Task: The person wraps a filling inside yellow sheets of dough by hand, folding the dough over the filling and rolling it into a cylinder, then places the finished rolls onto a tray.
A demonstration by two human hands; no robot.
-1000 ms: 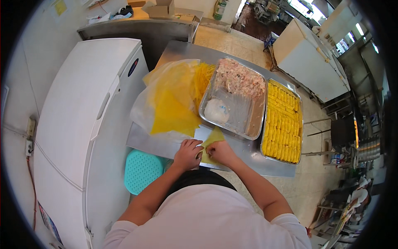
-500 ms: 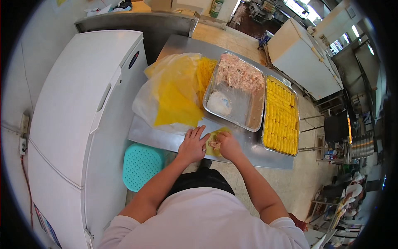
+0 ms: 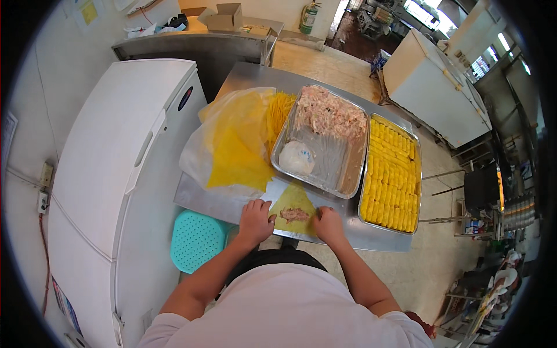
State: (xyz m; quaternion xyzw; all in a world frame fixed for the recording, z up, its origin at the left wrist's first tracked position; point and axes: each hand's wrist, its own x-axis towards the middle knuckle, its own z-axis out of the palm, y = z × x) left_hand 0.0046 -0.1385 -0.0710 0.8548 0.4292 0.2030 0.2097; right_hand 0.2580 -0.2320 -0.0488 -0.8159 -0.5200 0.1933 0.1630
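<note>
A thin yellow wrapper sheet (image 3: 296, 196) lies on the steel table before me, roughly triangular with a point facing away. Across its near part sits an oblong portion of pink ground meat filling (image 3: 295, 215). My left hand (image 3: 256, 221) is closed at the wrapper's left corner, thumb against the edge. At the right corner my right hand (image 3: 329, 225) pinches the wrapper between thumb and bent fingers. Beyond them stands a deep metal tray (image 3: 341, 189) with pink filling mixture (image 3: 332, 113) and a white rounded thing with blue marks (image 3: 297, 158).
Yellow wrappers (image 3: 238, 153) lie in clear plastic at the left. Rows of yellow rolls (image 3: 390, 174) fill a shallower tray at the right. A turquoise perforated stool (image 3: 198, 240) and a white chest freezer (image 3: 130, 145) stand to the left of the steel table (image 3: 200, 194).
My hands have moved apart to the wrapper's two side corners. The filling, earlier under my right fingers, now lies uncovered in an oblong shape. The view has shifted slightly.
</note>
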